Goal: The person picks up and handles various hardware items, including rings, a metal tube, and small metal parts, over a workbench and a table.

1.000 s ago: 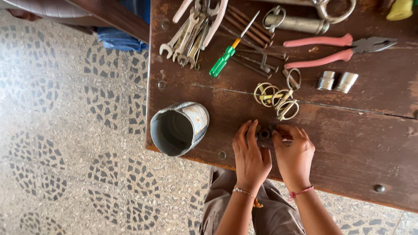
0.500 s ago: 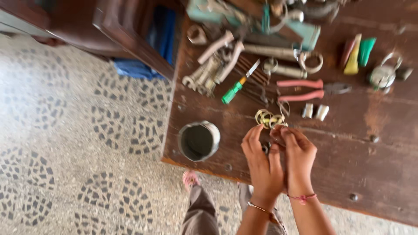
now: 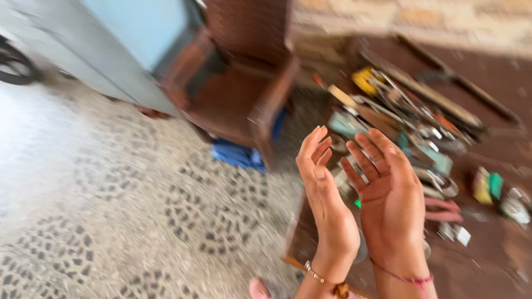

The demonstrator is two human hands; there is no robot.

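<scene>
- My left hand (image 3: 327, 194) is raised off the table, fingers straight and loose, palm turned toward the other hand; it grips nothing that I can see.
- My right hand (image 3: 390, 194) is up beside it, close but apart, fingers spread, palm open, nothing in it.
- A bracelet (image 3: 321, 277) sits on the left wrist, a red thread (image 3: 404, 277) on the right.
- Both hands hang over the near left corner of the table (image 3: 487, 260), in front of the tools.
- The tools (image 3: 410, 119) lie blurred across the tabletop beyond my fingers; pink-handled pliers (image 3: 443, 209) show just right of my right hand.
- Left of the table stands a wooden chair (image 3: 238, 94), with a blue cloth (image 3: 238, 155) under it on the patterned floor (image 3: 138, 221).
</scene>
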